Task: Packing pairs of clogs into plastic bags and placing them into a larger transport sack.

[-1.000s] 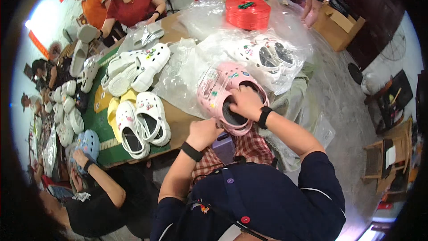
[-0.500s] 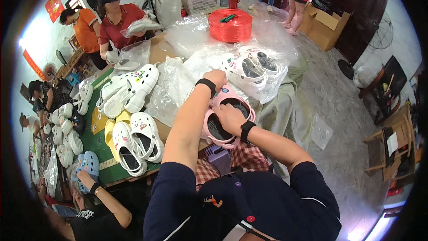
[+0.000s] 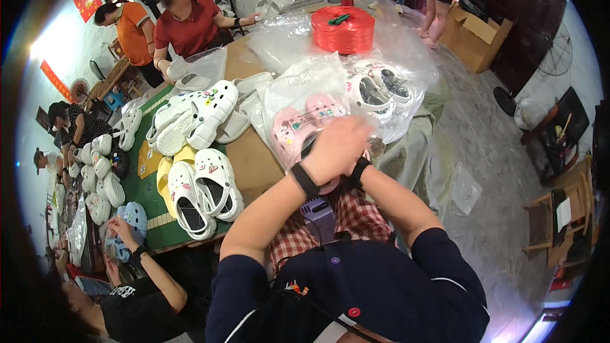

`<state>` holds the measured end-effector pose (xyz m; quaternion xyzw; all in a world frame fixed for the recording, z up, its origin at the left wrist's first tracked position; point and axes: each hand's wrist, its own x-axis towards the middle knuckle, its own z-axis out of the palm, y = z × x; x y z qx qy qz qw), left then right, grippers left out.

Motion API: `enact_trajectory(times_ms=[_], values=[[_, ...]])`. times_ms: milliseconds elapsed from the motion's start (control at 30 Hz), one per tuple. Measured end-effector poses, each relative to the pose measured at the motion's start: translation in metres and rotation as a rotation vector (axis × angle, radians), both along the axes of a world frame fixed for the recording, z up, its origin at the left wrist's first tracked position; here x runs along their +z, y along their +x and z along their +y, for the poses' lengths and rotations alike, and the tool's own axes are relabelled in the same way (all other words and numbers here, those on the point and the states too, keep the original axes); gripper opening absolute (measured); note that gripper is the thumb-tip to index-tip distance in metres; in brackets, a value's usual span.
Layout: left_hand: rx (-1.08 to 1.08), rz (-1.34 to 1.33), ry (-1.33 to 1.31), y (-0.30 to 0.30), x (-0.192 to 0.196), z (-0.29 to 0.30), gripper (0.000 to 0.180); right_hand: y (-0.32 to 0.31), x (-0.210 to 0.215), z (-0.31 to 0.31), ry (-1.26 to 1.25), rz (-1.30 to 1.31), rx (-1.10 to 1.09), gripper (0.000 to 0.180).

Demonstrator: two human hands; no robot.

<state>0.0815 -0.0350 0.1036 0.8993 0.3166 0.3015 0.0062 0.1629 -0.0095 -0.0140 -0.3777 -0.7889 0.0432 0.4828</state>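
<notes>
A pair of pink clogs (image 3: 297, 126) with small charms lies inside a clear plastic bag (image 3: 305, 79) at the table's near edge. My left hand (image 3: 340, 141), blurred, is closed over the bag's near end on top of the clogs. My right hand (image 3: 367, 154) sits just under and behind it, mostly hidden, so its grip is unclear. Both wrists wear black bands.
White clogs (image 3: 203, 184) stand on a green mat (image 3: 152, 228), with more white clogs (image 3: 190, 114) behind. Bagged white clogs (image 3: 381, 89) and a red spool (image 3: 343, 28) lie further back. Two people (image 3: 190, 19) work across the table; another hand (image 3: 124, 228) holds a blue clog.
The pink clogs have gone into the clear bag. My left hand swung from reaching over the table back onto the bag's near end, covering my right hand.
</notes>
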Motion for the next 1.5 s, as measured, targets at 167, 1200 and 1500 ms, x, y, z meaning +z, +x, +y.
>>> enact_trajectory(times_ms=[167,1200,1500], values=[[0.4,-0.032,0.015,-0.072,-0.014,-0.008,0.033,-0.003,0.039,0.02,-0.363,-0.04,-0.113,0.016],[0.242,-0.602,0.096,-0.08,-0.028,-0.015,0.028,0.013,0.087,0.041,-0.96,1.361,1.001,0.05],[0.392,-0.555,0.229,-0.077,-0.072,-0.033,0.036,0.015,0.087,0.046,-1.067,1.525,1.058,0.049]])
